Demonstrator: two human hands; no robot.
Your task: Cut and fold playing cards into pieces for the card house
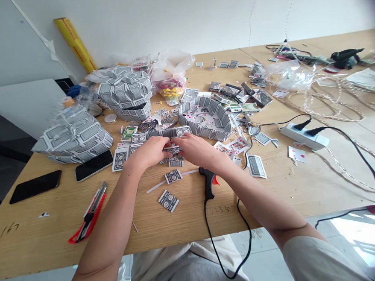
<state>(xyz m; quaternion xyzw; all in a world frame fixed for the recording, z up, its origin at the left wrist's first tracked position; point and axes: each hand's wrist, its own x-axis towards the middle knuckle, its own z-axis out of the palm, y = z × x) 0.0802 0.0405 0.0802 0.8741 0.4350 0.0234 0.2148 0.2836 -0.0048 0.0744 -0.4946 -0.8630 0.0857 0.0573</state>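
Here we go, fingers of both hands (171, 146) curled tight, tips almost meeting at centre frame, clenched from either side on a small card-built piece (172, 150), partly hidden by those knuckles! Its long axis runs side to side across the frame, just below a low strip of playing cards (167, 133). The left hand (146, 154) and right hand (196, 150) close in on it, with loose cards (121, 158) by the left. To the right sits a curved card-walled tray (205, 118). Below, a black glue gun (207, 182) lies with a thin white glue stick (172, 178) just beside it. Two card-covered boxes (126, 93) fill the upper left, on a wooden table (53, 235), and a white power strip (303, 136) sits off to the right!
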